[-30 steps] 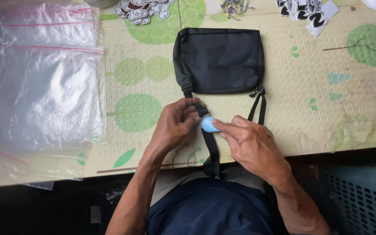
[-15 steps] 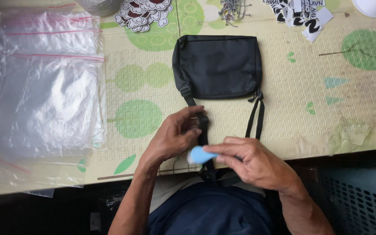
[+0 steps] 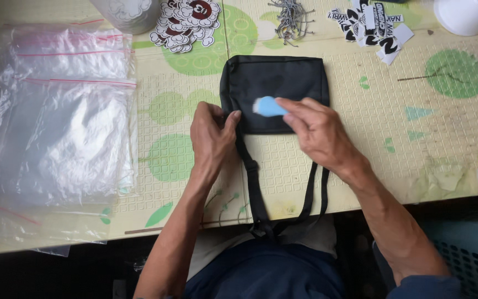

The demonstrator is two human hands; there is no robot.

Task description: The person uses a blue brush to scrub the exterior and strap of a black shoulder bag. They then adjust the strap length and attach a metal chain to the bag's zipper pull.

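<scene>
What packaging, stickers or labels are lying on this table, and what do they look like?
Clear plastic bags: stacked at the table's left, transparent, with red zip strips.
Round stickers: pile at top, left of centre, cartoon shapes in black, white and red.
Black-and-white stickers: scattered top right, angular cut-outs.
Small blue piece: in the right hand, over the black bag.

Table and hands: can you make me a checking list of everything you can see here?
Surface: table mat, cream with green circles.
Job's things: black bag lying flat, strap trailing off the near edge; small light-blue thing on it.
Clutter: clear zip bags at left; sticker piles; white container.
Grippers: left hand pinches the bag's corner; right hand holds the blue thing.
Cables: nothing seen.
Surroundings: blue crate below the table.
</scene>
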